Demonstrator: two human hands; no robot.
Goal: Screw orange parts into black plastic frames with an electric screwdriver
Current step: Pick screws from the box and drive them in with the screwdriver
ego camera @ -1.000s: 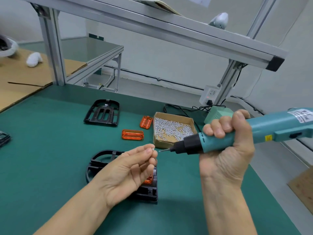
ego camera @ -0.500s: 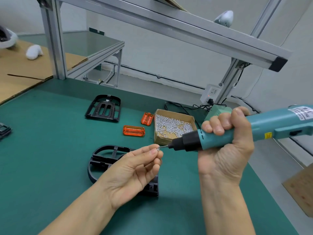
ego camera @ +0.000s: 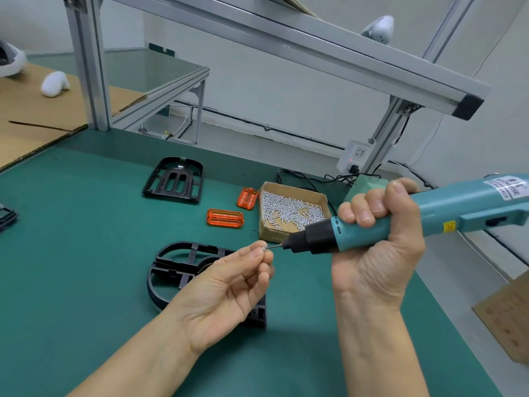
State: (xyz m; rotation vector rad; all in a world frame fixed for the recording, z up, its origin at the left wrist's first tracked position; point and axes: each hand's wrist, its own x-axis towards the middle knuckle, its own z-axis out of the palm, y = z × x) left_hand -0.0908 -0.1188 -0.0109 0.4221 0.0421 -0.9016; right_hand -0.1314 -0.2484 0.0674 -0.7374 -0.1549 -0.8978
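The right hand [ego camera: 378,250] is wrapped tight around the electric screwdriver [ego camera: 406,216], its bit meeting a screw [ego camera: 264,248] pinched in the left hand [ego camera: 226,290] fingers [ego camera: 252,255]. Below lies a black frame [ego camera: 177,267] on the bench [ego camera: 71,253]; two orange parts [ego camera: 225,218] sit toward the far edge beside the screw box [ego camera: 292,212].

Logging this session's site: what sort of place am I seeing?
Likely a small factory assembly bench: green work mat under an aluminium frame, a box of screws, and an electric screwdriver.
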